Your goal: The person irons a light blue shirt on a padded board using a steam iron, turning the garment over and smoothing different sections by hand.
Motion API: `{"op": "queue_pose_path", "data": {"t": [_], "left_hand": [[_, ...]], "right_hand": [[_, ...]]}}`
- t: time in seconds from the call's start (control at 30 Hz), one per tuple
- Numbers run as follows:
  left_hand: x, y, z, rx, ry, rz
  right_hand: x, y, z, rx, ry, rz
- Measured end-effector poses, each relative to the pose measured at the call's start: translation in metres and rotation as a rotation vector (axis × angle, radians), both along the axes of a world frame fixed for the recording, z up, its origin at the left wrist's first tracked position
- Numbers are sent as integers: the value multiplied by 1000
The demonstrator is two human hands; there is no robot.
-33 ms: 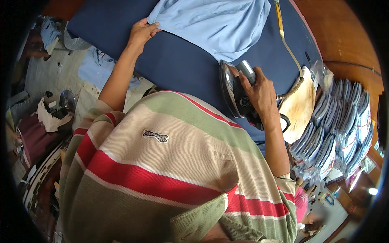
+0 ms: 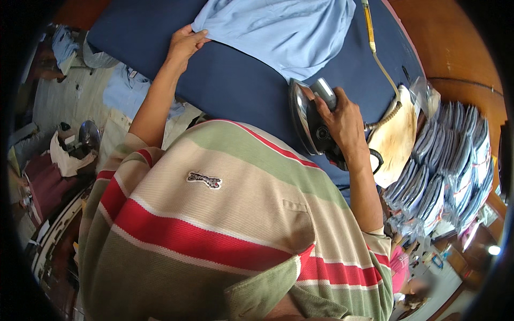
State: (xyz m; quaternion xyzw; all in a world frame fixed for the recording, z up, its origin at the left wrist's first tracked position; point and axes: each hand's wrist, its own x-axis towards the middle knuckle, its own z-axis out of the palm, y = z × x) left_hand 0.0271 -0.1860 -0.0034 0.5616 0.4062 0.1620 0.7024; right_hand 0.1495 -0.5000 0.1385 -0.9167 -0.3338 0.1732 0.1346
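Note:
A light blue garment [image 2: 278, 35] lies across the dark blue padded ironing surface [image 2: 235, 80], its upper part cut off by the frame. My left hand [image 2: 184, 45] pinches the garment's left corner between thumb and fingers. My right hand [image 2: 345, 120] is wrapped round the handle of a steam iron [image 2: 308, 117] with a shiny metal body and a black base. The iron's tip is at the garment's lower right edge; most of its soleplate is over the bare blue padding. A hose [image 2: 383, 69] runs from the iron toward the top right.
A scorched cream pad [image 2: 396, 142] sits right of the iron. Beyond it stand stacks of folded clothes in clear plastic [image 2: 444, 160]. Another light blue garment [image 2: 126, 93] lies lower at the left. A person in pink [image 2: 399, 270] is at the far lower right.
The garment and my left hand have shifted very slightly to the left. My right hand and the iron stay nearly where they were.

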Motion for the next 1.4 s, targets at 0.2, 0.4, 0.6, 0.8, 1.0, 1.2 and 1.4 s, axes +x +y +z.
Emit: {"op": "queue_pose_path", "data": {"t": [0.2,0.4,0.6,0.8,1.0,1.2,1.4], "left_hand": [[-2,11,-10,-48,-21,-21],[2,-4,14,-80,-28,33],[-11,-10,29,-505,-532,39],[-45,53,94,-679,-1361,-96],[9,38,54,-420,-693,253],[1,35,85,-526,-777,6],[-15,21,132,-644,-1229,-467]], "right_hand": [[-2,30,5,3,-25,104],[0,22,9,19,15,97],[36,-25,12,35,59,-18],[90,-118,36,61,106,-511],[182,-208,11,324,125,-679],[228,-271,-23,-112,-539,-570],[205,-101,-48,337,-642,25]]}}
